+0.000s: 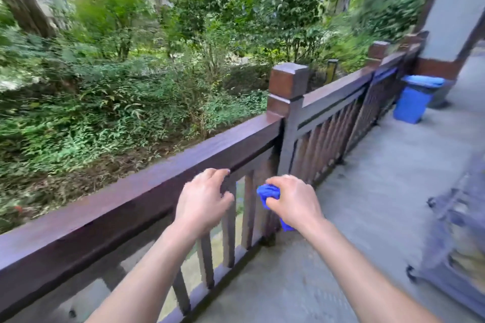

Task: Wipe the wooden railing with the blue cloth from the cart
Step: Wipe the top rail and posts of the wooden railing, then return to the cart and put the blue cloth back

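A dark brown wooden railing runs from the lower left up to a square post and on to the right. My right hand grips a bunched blue cloth just in front of the balusters, below the top rail and near the post. A tail of the cloth hangs under my wrist. My left hand hovers with relaxed, slightly bent fingers at the inner edge of the top rail; whether it touches the wood is unclear.
A grey wheeled cart stands at the right edge on the concrete floor. A blue bin sits by the far railing next to a pillar. Dense green bushes lie beyond the railing.
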